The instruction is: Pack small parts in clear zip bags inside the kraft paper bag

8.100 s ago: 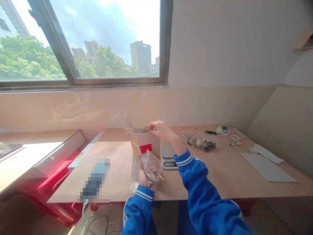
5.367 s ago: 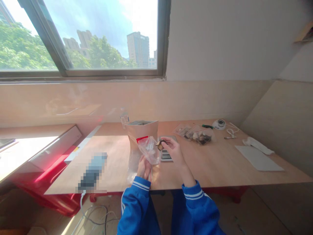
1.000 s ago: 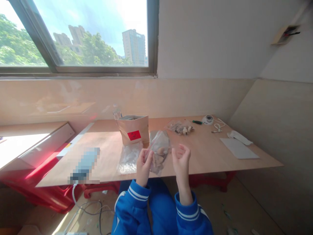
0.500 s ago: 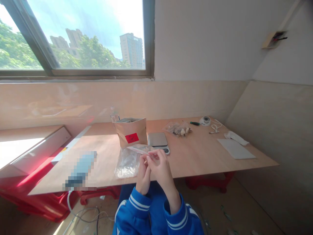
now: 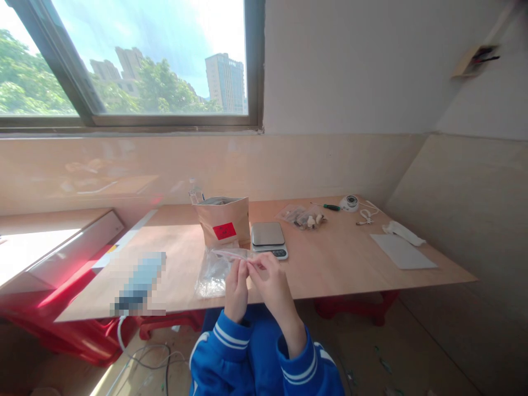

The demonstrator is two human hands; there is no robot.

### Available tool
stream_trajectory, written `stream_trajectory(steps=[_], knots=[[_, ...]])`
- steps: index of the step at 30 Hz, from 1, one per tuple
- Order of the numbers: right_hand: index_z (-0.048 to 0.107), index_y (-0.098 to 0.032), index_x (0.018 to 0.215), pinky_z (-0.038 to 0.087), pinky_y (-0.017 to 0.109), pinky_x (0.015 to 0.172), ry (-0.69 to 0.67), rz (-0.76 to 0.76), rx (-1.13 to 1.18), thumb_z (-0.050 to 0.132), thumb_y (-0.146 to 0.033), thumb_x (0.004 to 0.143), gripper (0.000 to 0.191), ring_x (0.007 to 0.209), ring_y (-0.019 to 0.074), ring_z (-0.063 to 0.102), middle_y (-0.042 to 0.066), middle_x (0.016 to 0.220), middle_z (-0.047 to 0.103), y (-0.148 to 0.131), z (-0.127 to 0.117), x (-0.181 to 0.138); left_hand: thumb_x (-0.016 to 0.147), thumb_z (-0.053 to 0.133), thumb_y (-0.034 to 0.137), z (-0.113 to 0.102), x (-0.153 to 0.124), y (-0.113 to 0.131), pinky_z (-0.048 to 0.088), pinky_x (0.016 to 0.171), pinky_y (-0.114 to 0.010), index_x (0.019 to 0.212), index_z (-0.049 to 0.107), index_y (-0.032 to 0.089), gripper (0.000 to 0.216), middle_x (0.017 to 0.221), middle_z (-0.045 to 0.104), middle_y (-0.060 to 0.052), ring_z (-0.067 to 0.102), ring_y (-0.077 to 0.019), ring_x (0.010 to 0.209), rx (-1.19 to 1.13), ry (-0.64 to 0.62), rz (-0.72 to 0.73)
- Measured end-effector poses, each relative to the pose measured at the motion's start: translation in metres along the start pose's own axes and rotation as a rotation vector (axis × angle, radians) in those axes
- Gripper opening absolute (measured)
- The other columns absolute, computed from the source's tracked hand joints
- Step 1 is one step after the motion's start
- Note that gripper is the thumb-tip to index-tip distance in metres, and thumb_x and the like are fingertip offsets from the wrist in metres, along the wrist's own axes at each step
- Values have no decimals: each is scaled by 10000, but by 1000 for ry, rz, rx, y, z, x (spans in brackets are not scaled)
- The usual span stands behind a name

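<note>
Clear plastic bag (image 5: 231, 256) is pinched along its top edge between my left hand (image 5: 236, 284) and right hand (image 5: 270, 280), above the worktop (image 5: 338, 258).

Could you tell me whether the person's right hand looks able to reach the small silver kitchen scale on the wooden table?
Probably yes: the right hand is just in front of the small silver kitchen scale, nothing between, though pinching the clear plastic bag.

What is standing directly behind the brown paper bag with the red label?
Behind the brown paper bag a clear plastic bottle stands near the wall. Only its top shows; the bag covers its lower part.
</note>
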State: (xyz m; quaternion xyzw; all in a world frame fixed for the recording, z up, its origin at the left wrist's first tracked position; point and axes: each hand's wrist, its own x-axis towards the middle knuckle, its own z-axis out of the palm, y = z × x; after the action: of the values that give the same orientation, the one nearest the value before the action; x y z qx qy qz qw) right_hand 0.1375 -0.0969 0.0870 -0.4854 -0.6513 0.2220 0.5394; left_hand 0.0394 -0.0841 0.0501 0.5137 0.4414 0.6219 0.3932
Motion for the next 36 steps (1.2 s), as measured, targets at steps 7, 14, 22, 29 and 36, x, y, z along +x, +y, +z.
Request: stream_trajectory(steps=[7,14,22,29,36], knots=[[686,-207,851,515,291,789,-64,-4,-3,546,-239,872,145,850,174,625,47,875,633,-7,-17,-1,882,454,481,-3,-2,4,480,725,-298,814,543,182,319,792,567,-27,558,-164,778,20,-93,-20],[684,-209,858,522,281,739,-77,7,-54,599,-241,831,95,788,169,631,42,865,636,-10,-20,-4,903,402,480,-4,-5,11,486,776,-310,857,572,170,357,850,587,-46,573,-174,830,-33,-163,-44],[676,-202,902,520,313,735,-83,75,-208,523,-249,877,163,823,218,664,60,894,693,-12,-18,-11,941,324,415,0,-8,16,434,729,-306,757,527,183,359,749,532,-27,525,-168,743,179,-233,132],[716,-211,875,567,305,693,-10,162,94,517,-281,865,211,733,205,700,51,837,734,-7,-24,-8,941,330,392,7,-7,21,412,742,-304,768,517,199,320,766,518,-29,517,-177,760,249,-243,150],[733,-197,841,572,313,709,61,192,158,589,-319,815,190,748,210,699,56,824,742,0,-18,-7,899,423,432,11,-4,20,393,639,-277,710,450,212,291,671,466,11,476,-156,643,274,-150,136]])
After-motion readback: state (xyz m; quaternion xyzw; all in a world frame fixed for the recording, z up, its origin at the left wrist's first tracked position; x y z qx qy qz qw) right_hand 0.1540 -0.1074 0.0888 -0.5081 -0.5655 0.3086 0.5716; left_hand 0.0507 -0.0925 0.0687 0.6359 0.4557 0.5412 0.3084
